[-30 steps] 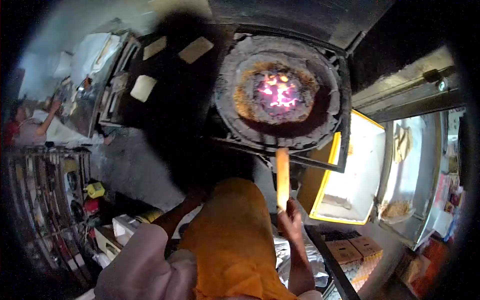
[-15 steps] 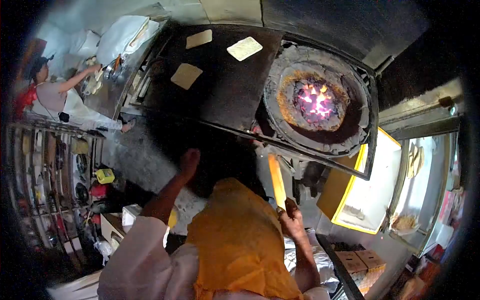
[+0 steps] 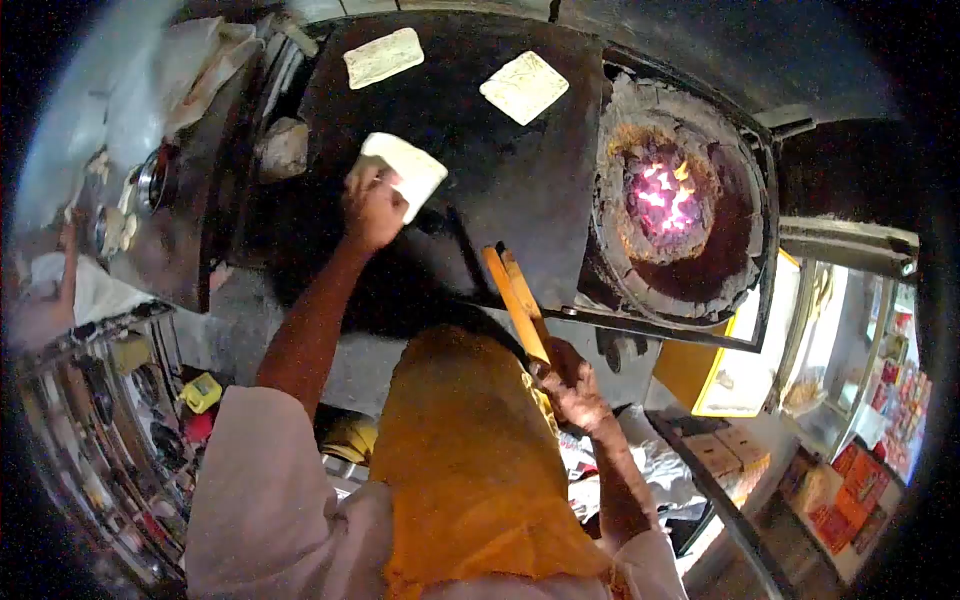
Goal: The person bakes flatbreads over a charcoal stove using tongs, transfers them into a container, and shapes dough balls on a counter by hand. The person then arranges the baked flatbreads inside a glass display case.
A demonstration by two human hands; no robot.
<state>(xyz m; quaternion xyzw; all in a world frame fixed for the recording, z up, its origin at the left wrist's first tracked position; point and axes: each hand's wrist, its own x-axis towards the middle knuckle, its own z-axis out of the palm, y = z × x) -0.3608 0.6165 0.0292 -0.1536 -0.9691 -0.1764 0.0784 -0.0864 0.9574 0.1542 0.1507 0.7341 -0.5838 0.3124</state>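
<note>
My left hand is over the dark griddle, its fingers closed on the lower left edge of a square pale flatbread. Two more flatbreads lie flat on the griddle toward the back: an oblong one on the left and a squarer one on the right. Near the griddle's front edge, my right hand grips a pair of wooden tongs by the lower end. The tongs' two slats point up and away toward the griddle, slightly apart at the tips, with nothing between them.
Right of the griddle, coals burn in a round clay-lined fire pit. A yellow-edged display case stands beyond it. A person is at a counter on the left, above a rack of goods.
My left hand has moved forward from beside the griddle and taken hold of the nearest flatbread. The tongs have swung to point left over the griddle's edge. My view has shifted.
</note>
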